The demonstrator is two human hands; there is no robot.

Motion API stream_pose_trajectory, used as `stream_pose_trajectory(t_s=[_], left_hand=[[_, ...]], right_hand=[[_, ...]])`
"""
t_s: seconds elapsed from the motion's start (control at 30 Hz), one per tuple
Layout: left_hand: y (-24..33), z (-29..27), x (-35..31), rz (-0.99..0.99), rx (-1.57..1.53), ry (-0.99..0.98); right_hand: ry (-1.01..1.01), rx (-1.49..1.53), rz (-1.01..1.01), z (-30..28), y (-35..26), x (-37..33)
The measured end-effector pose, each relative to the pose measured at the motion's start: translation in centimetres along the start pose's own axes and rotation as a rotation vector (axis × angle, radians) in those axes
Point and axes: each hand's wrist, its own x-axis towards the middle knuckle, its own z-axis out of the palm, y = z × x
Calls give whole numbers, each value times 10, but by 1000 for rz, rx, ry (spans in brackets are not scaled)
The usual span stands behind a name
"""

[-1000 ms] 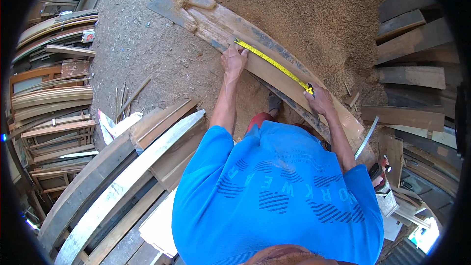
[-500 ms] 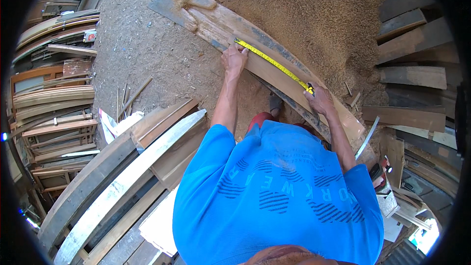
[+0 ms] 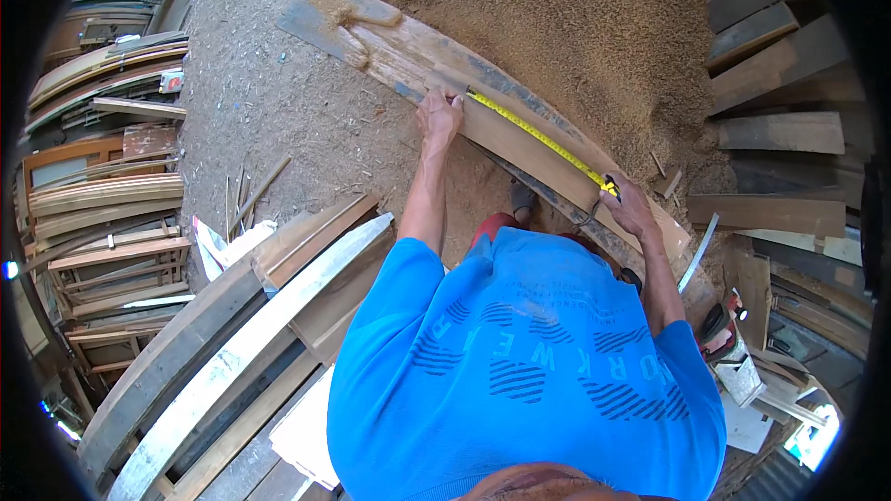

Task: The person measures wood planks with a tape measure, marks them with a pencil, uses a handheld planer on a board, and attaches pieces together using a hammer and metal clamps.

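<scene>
A smooth brown wooden board (image 3: pixel 534 150) lies on top of a longer weathered plank (image 3: pixel 408 54), both slanting from far left to near right. Along the board stretches the yellow blade of a tape measure (image 3: pixel 538 136). My right hand (image 3: pixel 633 209) is closed around its case, which is mostly hidden under the fingers. At the board's far-left end, my left hand (image 3: pixel 439 116) has its fingers curled at the edge and appears to grip it. The blade's tip lies just right of that hand, apart from its fingers.
A heap of sawdust (image 3: pixel 575 28) rises beyond the plank. Stacked boards (image 3: pixel 780 130) line the right side, and timber and frames (image 3: pixel 107 176) fill the left. Near my left arm lie long planks, one of them whitish (image 3: pixel 251 343). My foot (image 3: pixel 522 199) shows beside the plank.
The tape measure has slid right and nearer along the board with my right hand. Its tip has come away from my left hand, which has shifted only slightly.
</scene>
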Motion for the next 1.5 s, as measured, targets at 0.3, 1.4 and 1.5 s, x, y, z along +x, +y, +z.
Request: stream_pose_trajectory(t_s=[0.3,1.4,1.5], left_hand=[[-2,9,0,75,-16,43],[58,61,-151,858,330,-135],[57,65,-150,849,379,-121]], right_hand=[[-22,-29,25,9,0,-2],[26,-38,166,23,-4,6],[52,-66,219,40,5,0]])
